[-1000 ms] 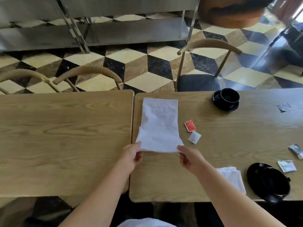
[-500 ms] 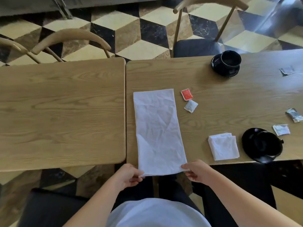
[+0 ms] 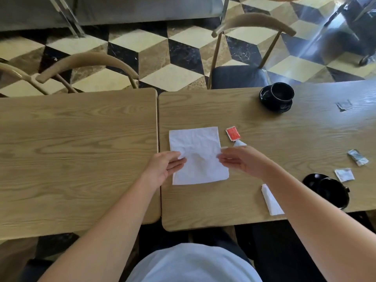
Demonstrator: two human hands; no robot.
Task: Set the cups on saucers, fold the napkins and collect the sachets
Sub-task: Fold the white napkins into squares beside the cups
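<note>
Cube-patterned floor and curved-back chairs beyond two wooden desks pushed edge to edge, with all the work on the right desk [image 3: 223, 210]. White napkin [image 3: 198, 139] lying near that desk's left edge, folded to a crumpled rectangle, long side running toward the front edge. Left hand [image 3: 165, 166] at the napkin's left edge, thumb above and fingers below, pinching the paper lightly. Right hand [image 3: 242, 159] at the opposite edge with fingers nearly straight; cannot tell whether pinching or only touching. Red sachet [image 3: 233, 133] just beside the napkin's far right corner, white sachet [image 3: 240, 143] next to it and partly hidden by the right hand. Folded napkin [image 3: 271, 200] near the front edge under the right forearm. Far cup [image 3: 281, 94] on its saucer [image 3: 264, 96] at the back edge; near cup [image 3: 333, 193] on the second saucer [image 3: 311, 179] toward the front right corner. Three more sachets [image 3: 344, 175] scattered toward the right edge. Step in hand, by the look of it: halving the napkin again. To do it well: square the upper layer over the lower one first, corners matched; press the crumpled middle flat with open palms; run a fingertip along the crease from centre outward. Keep the red sachet out from under the paper, and keep the right forearm off the folded napkin.
</note>
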